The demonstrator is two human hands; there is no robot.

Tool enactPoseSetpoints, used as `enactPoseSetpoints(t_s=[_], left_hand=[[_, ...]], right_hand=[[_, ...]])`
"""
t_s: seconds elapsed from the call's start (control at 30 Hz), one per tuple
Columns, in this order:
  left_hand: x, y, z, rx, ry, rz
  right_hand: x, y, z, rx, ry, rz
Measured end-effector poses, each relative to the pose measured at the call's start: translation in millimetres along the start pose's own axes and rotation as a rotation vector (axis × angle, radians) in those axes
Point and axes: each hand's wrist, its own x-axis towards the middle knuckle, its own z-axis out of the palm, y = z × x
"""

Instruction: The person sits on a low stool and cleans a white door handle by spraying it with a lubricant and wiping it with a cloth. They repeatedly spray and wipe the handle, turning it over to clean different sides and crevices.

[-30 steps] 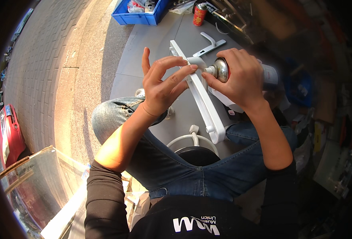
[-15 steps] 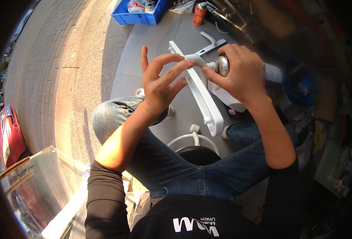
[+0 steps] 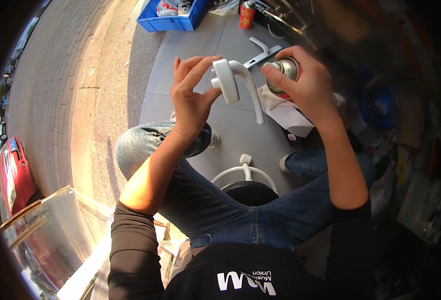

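Observation:
Between the fingertips and thumb of my left hand (image 3: 191,95) is a white door handle (image 3: 228,82), held up by its long plate. The plate is seen nearly end-on, and the curved lever hangs toward the right. My right hand (image 3: 311,82) is wrapped round a spray can (image 3: 290,66) with a silvery domed top. The thumb lies over the can's nozzle area, and most of the can's body is hidden. A gap separates can and handle. No spray can be made out. Beyond them on the grey floor lies another door handle (image 3: 261,56) with a narrow plate.
A blue crate (image 3: 168,24) with bagged items stands at the far left of the tiles. A red can (image 3: 247,16) is near clutter at the back. White paper (image 3: 296,121) lies below my right hand. A white-ringed stool base (image 3: 247,172) sits between my legs.
My left hand has turned the door handle, so its long plate now points toward me and the lever shows. My right hand has tilted the spray can, its top now facing more upward.

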Motion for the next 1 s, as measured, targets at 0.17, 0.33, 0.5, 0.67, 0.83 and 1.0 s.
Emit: enactPoseSetpoints(t_s=[0.17,0.33,0.5,0.67,0.83,1.0], left_hand=[[4,-1,10,-0.183,0.075,-0.141],[5,-3,8,-0.228,0.087,-0.159],[22,-3,30,-0.249,0.044,-0.22],[35,2,53,-0.272,0.048,-0.227],[31,-10,72,-0.204,-0.045,-0.236],[30,-18,74,-0.178,-0.026,-0.275]], right_hand=[[-25,60,-48,0.58,0.187,0.286],[-91,145,-121,0.541,0.473,0.476],[-160,233,-123,0.162,0.721,0.789],[-193,297,-52,-0.084,0.935,0.883],[-219,332,25,-0.043,0.949,0.886],[-245,343,74,-0.139,0.845,0.953]])
